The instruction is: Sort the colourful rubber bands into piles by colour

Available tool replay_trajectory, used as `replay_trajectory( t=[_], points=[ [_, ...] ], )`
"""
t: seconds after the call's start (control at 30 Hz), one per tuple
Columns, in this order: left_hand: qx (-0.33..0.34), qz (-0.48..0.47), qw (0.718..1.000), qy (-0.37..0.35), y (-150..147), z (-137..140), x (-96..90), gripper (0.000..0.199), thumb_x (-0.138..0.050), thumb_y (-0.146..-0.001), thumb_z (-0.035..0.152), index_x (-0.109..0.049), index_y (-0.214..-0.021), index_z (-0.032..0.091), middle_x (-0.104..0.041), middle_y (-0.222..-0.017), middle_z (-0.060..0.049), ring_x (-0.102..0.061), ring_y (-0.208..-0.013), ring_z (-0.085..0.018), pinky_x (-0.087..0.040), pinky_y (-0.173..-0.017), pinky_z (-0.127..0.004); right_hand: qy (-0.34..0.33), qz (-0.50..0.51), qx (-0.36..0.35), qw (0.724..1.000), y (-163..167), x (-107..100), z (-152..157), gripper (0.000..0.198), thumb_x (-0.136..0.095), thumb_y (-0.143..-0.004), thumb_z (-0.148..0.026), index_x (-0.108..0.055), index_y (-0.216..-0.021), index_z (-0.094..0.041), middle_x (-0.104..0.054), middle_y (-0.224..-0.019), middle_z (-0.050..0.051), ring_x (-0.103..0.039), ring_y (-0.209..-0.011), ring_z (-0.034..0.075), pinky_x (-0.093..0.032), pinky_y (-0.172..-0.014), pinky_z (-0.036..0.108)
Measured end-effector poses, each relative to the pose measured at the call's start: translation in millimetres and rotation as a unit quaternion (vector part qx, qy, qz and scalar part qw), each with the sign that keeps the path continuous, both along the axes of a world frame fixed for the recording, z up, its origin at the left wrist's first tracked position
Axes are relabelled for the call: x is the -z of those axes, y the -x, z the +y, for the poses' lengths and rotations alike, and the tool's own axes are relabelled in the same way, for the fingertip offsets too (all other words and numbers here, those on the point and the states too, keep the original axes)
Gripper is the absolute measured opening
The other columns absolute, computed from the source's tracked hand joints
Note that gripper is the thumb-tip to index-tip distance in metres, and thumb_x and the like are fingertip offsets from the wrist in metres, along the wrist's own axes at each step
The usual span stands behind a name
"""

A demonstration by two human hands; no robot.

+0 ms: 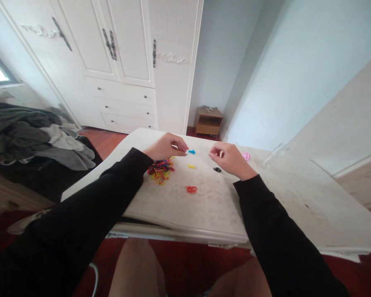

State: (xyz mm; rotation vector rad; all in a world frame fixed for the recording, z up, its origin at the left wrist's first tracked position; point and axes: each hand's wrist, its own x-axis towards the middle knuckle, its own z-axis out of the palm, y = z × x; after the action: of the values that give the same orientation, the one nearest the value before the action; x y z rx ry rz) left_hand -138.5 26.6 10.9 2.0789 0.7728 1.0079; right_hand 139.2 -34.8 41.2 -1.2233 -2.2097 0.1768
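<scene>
Black sleeves [111, 212] reach over a white table [204, 222], both hands pinching narrowly above sorted bunches of small loop bands.

Left hand [165, 147] brings thumb and fingertips together at the edge of a blue bunch [191, 152], whose long axis runs sideways, its free end toward the right hand [233, 160]; whether a band is gripped, I cannot tell. Right thumb and fingertips meet, with nothing discernible between them. Beneath the left wrist spreads a mixed-colour pile [161, 172], strands pointing every way. Nearer the body than the left fingertips lie a yellow bunch [191, 166], lengthwise left to right, and a splayed red bunch [191, 189]. Just below the right fingers sits a black bunch [217, 169], slanting slightly; beyond the right knuckles, a pink bunch [246, 156].
</scene>
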Motion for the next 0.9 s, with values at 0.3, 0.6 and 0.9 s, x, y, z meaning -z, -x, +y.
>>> replay_trajectory(
  t=[0.3, 0.6, 0.9],
  points=[
    [0.012, -0.010, 1.000, 0.007, -1.3, -1.6, -1.7, 0.023, -0.088, -0.071, 0.034, -0.078, -0.080, 0.015, -0.077, -0.079, -0.006, -0.071, -0.076, -0.016, -0.063, -0.077, -0.032, -0.046, -0.019, -0.184, 0.982, 38.5, 26.3, -2.4, 0.017, -0.064, -0.093, -0.018, -0.074, -0.105, -0.023, -0.063, -0.142, 0.011, -0.059, -0.128, 0.028, -0.046, -0.113, 0.053],
    [-0.008, 0.005, 1.000, -0.006, 0.2, -2.8, -6.0, 0.024, -0.086, -0.073, 0.033, -0.077, -0.084, 0.014, -0.078, -0.086, -0.009, -0.073, -0.081, -0.017, -0.062, -0.077, -0.031, -0.056, -0.027, -0.167, 0.984, 36.9, 31.7, 2.8, 0.023, -0.061, -0.097, -0.023, -0.073, -0.116, -0.018, -0.071, -0.124, 0.012, -0.063, -0.119, 0.027, -0.048, -0.110, 0.047],
    [-0.106, 0.148, 0.980, -0.084, 15.8, 8.9, -8.3, 0.009, -0.068, -0.072, 0.018, -0.076, -0.075, 0.015, -0.077, -0.076, -0.006, -0.070, -0.071, -0.016, -0.055, -0.069, -0.026, -0.001, -0.082, -0.031, 0.996, 33.8, 47.3, 24.4, 0.031, -0.060, -0.092, -0.022, -0.071, -0.120, -0.014, -0.070, -0.124, 0.014, -0.059, -0.118, 0.028, -0.047, -0.108, 0.044]
  ],
)
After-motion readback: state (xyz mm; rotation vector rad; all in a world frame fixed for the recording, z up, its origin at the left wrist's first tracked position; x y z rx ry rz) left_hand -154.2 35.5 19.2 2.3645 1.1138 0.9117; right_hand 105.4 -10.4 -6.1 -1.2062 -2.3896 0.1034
